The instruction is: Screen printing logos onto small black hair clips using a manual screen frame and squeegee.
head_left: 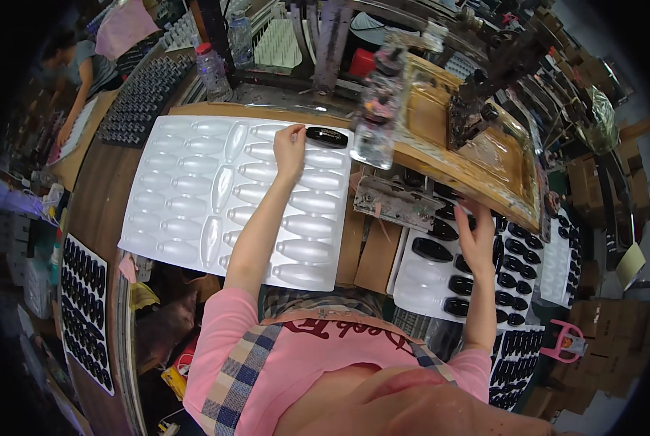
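My left hand has its fingers pinched at the left end of a glossy black oval piece, at the top right of a white moulded plastic tray whose other visible hollows hold no black pieces. My right hand is beneath the wooden screen frame of a paint-smeared printing press, fingers apart, beside black pieces in a second tray. The frame hides some fingertips. A metal fixture sits between the two trays.
A dark peg rack and plastic bottles stand behind. Filled trays flank me at lower left and right. A co-worker works at upper left. A pink stool and cardboard boxes are at right.
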Motion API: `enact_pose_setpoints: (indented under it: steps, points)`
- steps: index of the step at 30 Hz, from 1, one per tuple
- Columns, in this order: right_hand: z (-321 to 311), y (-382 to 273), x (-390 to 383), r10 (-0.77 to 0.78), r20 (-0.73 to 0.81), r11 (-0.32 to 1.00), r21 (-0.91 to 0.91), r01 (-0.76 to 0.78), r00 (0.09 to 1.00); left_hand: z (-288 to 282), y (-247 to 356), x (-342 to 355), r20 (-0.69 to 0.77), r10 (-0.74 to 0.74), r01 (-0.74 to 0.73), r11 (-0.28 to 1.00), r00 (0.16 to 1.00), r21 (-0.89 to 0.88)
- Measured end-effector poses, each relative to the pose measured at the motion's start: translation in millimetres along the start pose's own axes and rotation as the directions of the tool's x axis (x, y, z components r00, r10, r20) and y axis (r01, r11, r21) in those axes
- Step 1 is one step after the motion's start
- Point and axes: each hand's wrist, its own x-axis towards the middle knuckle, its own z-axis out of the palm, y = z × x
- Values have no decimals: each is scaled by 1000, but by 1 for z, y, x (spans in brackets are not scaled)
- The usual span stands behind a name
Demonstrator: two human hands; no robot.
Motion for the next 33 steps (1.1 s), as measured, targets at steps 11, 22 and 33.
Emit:
enact_pose_setpoints:
  steps: [11,22,33]
  points:
    - [4,10,-58,121,372,896,-440,61,920,-1,-5,-2,48,156,-161,979,987,127]
    - [-38,10,-62,348,65,937,24,-350,935,-40,66,17,243,105,-133,986,964,105]
    - [-23,7,-5,121,-43,972,206,-110,992,33,154,8,477,662,-747,665,579,-16]
